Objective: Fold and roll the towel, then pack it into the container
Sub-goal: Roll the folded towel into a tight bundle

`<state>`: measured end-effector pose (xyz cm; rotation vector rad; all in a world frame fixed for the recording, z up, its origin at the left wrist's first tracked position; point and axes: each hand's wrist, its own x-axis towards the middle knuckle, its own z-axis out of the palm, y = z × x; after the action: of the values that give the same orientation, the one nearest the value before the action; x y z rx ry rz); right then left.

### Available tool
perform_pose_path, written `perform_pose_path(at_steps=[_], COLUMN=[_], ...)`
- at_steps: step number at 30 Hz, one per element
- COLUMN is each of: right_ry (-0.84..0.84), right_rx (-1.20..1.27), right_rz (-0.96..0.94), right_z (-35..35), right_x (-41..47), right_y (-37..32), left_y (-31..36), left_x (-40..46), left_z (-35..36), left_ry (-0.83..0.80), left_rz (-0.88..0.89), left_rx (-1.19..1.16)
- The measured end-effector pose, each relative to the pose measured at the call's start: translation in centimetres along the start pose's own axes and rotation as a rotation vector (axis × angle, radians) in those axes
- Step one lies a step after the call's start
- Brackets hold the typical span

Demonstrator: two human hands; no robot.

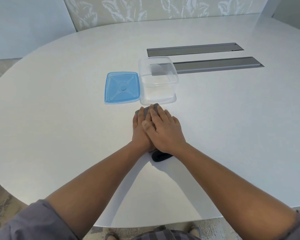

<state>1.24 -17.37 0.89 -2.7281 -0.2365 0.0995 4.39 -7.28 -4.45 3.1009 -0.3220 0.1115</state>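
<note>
One dark grey towel lies on the tabletop, just before one clear container. I see my left hand and right hand pressed flat on it, overlapping, fingers extended, close together. One blue lid beside the container. Two grey slots. No legible writing.

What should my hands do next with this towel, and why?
Probably keep rolling it forward. Both hands, left and right, press flat on the grey towel; a rolled part shows under the wrists and a flat end still lies in front of the fingertips. The clear container sits open just ahead, its blue lid beside it.
</note>
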Motion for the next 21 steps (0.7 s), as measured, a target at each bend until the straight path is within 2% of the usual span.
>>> perform_pose_path(at_steps=[6,10,12,14,16,18,21], right_ry=[0.074,0.065,0.044,0.026,0.006,-0.005,-0.013], right_rx=[0.058,0.111,0.121,0.117,0.116,0.137,0.182], right_rz=[-0.064,-0.011,0.013,0.026,0.043,0.062,0.079], right_z=[0.7,1.3,1.4,1.4,1.3,1.1,1.0], right_x=[-0.7,-1.1,-1.4,-1.4,-1.4,-1.3,-0.9], right_y=[1.2,2.6,3.2,3.3,3.3,3.3,3.5], left_y=[-0.7,-1.9,-2.5,-2.3,-1.9,-1.6,-1.7], left_x=[1.0,2.1,2.6,2.0,0.4,-1.2,-2.3], left_z=[0.7,0.6,1.1,0.6,-0.4,-1.2,-1.5], left_ry=[-0.001,0.011,0.009,0.109,0.287,0.377,0.252], left_rz=[0.053,0.185,0.188,0.146,0.106,0.13,0.187], left_rx=[-0.134,-0.314,-0.348,-0.384,-0.484,-0.538,-0.477])
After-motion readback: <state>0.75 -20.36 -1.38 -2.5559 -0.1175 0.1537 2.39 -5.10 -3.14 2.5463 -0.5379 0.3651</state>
